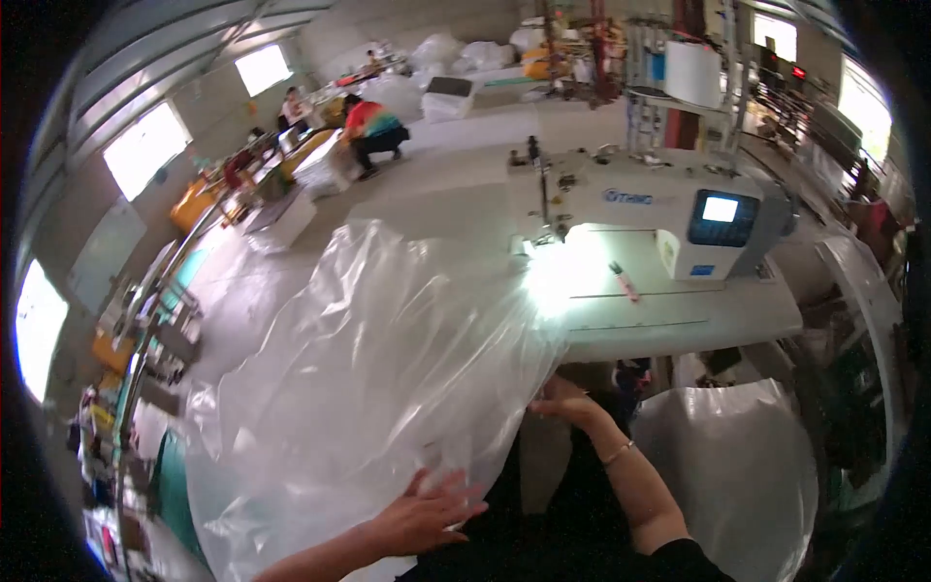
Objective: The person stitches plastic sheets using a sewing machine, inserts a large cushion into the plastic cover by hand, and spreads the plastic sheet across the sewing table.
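Plastic (pixel 359 369) reaches the machine (pixel 621 199); left hand (pixel 432 509) is at it, fingers spread; right hand (pixel 569 403) at its edge, grip unclear.

A sewing workshop is shown: a sewing machine (pixel 640 199) with a lit display (pixel 721 210) is mounted on a table (pixel 679 315), and thread is carried above it on a large white spool (pixel 692 74). Bundles wrapped in plastic (pixel 281 218) are set out across a wide hall, where other people (pixel 373 131) are seen.

Left grip (pixel 434 506): open, spread | Right grip (pixel 570 404): farther forward, turned inward, closure unclear
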{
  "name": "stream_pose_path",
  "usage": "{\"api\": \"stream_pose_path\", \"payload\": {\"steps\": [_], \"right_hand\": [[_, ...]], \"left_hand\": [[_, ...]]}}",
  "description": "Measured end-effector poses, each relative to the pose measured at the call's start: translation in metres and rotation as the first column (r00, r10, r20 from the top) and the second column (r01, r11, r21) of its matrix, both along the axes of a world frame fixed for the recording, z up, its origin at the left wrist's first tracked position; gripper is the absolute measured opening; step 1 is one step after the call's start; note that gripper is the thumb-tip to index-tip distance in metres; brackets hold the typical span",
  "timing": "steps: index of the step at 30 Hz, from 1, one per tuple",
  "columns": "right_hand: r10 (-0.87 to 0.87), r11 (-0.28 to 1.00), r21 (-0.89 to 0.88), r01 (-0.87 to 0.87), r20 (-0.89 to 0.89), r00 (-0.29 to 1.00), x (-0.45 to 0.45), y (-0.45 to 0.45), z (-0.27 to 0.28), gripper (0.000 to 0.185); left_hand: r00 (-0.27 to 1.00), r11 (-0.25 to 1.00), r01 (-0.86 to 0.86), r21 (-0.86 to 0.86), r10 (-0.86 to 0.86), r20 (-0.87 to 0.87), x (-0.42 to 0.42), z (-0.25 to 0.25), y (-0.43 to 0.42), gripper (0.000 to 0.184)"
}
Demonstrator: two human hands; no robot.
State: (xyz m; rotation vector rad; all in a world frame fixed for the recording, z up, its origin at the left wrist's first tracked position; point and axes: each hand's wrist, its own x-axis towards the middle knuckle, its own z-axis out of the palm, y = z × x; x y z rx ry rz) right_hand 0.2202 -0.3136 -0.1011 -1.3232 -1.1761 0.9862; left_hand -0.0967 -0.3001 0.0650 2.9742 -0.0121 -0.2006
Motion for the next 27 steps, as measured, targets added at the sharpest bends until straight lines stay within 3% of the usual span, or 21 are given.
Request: {"api": "stream_pose_path", "payload": {"steps": [1, 2, 3, 4, 5, 6, 7, 8, 9, 10, 12, 14, 15, 16, 17, 20, 23, 24, 25, 26, 27], "right_hand": [[0.045, 0.999, 0.015, -0.043, -0.248, 0.968, -0.008, 0.005, -0.008, 0.044], [0.087, 0.996, 0.034, -0.08, -0.474, 0.876, -0.013, 0.011, -0.015, 0.049], [0.001, 0.984, -0.16, -0.08, -0.441, 0.898, -0.019, 0.013, -0.029, 0.043], [0.022, 0.982, -0.158, -0.101, -0.437, 0.899, -0.029, 0.011, -0.031, 0.043], [0.024, 0.977, -0.176, -0.121, -0.476, 0.879, -0.043, 0.009, -0.032, 0.038], [0.022, 0.97, -0.197, -0.142, -0.514, 0.857, -0.055, 0.007, -0.028, 0.033], [0.037, 0.966, -0.201, -0.162, -0.51, 0.859, -0.065, 0.003, -0.012, 0.033], [0.222, 0.921, -0.191, -0.338, -0.457, 0.861, -0.075, -0.004, 0.012, 0.028], [0.399, 0.844, -0.19, -0.501, -0.401, 0.825, -0.085, -0.006, 0.032, 0.024], [0.407, 0.838, -0.195, -0.51, -0.4, 0.821, -0.096, -0.004, 0.043, 0.024], [0.556, 0.83, 0.018, -0.557, -0.108, 0.824, -0.119, 0.003, 0.059, 0.016], [0.537, 0.844, 0.111, -0.525, -0.164, 0.828, -0.132, 0.017, 0.077, 0.014], [0.512, 0.856, 0.202, -0.475, -0.217, 0.831, -0.138, 0.02, 0.084, 0.012], [0.496, 0.866, 0.199, -0.459, -0.229, 0.837, -0.144, 0.022, 0.094, 0.012], [0.506, 0.86, 0.23, -0.455, -0.268, 0.82, -0.148, 0.024, 0.105, 0.01], [0.518, 0.852, 0.241, -0.464, -0.263, 0.814, -0.152, 0.032, 0.116, 0.008], [0.526, 0.839, 0.323, -0.438, -0.276, 0.804, -0.15, 0.027, 0.111, 0.012], [0.428, 0.904, 0.071, -0.422, -0.126, 0.895, -0.142, 0.023, 0.11, 0.019], [0.348, 0.926, -0.178, -0.334, 0.054, 0.936, -0.133, 0.019, 0.107, 0.026], [0.342, 0.928, -0.176, -0.328, 0.054, 0.938, -0.129, 0.016, 0.098, 0.026], [0.067, 0.981, -0.187, -0.061, 0.026, 0.997, -0.125, 0.018, 0.08, 0.035]], "left_hand": [[0.999, 0.999, -0.037, 0.002, 0.037, -0.002, -0.012, -0.015, 0.002, 0.056], [0.987, 0.998, -0.031, 0.055, 0.039, -0.157, -0.027, -0.04, 0.012, 0.053], [0.95, 0.995, -0.012, 0.099, 0.042, -0.309, -0.045, -0.065, 0.025, 0.05], [0.895, 0.956, -0.292, 0.012, 0.278, -0.349, -0.073, -0.087, 0.045, 0.039], [0.892, 0.924, -0.38, 0.039, 0.377, -0.251, -0.099, -0.097, 0.069, 0.03], [0.883, 0.89, -0.452, 0.059, 0.456, -0.108, -0.109, -0.057, 0.076, 0.03], [0.885, 0.844, -0.416, 0.338, 0.462, -0.064, -0.124, -0.039, 0.09, 0.034], [0.869, 0.787, -0.413, 0.458, 0.491, -0.06, -0.124, -0.009, 0.096, 0.04], [0.814, 0.713, -0.514, 0.478, 0.58, 0.011, -0.133, 0.002, 0.105, 0.043], [0.807, 0.663, -0.505, 0.553, 0.59, 0.028, -0.132, 0.023, 0.109, 0.045], [0.826, 0.634, -0.499, 0.591, 0.554, 0.103, -0.12, 0.049, 0.097, 0.041], [0.599, 0.668, -0.743, 0.048, 0.631, 0.493, -0.077, 0.069, 0.056, 0.036], [0.535, 0.709, -0.58, -0.401, 0.703, 0.469, -0.067, 0.046, 0.032, 0.033], [0.494, 0.584, -0.287, -0.759, 0.769, 0.405, -0.061, 0.016, 0.006, 0.03], [0.74, 0.691, -0.285, -0.664, 0.599, 0.305, -0.05, 0.0, -0.006, 0.03], [0.851, 0.807, -0.286, -0.516, 0.462, 0.25, -0.022, -0.067, -0.023, 0.032], [0.47, 0.471, -0.699, -0.538, 0.87, 0.15, -0.066, -0.216, 0.026, 0.036], [0.289, 0.315, -0.752, -0.579, 0.947, 0.14, -0.09, -0.243, 0.047, 0.036], [0.201, 0.175, -0.867, -0.466, 0.979, -0.007, -0.117, -0.245, 0.071, 0.037], [0.147, 0.105, -0.912, -0.397, 0.986, -0.075, -0.133, -0.237, 0.085, 0.037], [0.091, 0.041, -0.947, -0.32, 0.986, -0.142, -0.148, -0.228, 0.098, 0.038]]}}
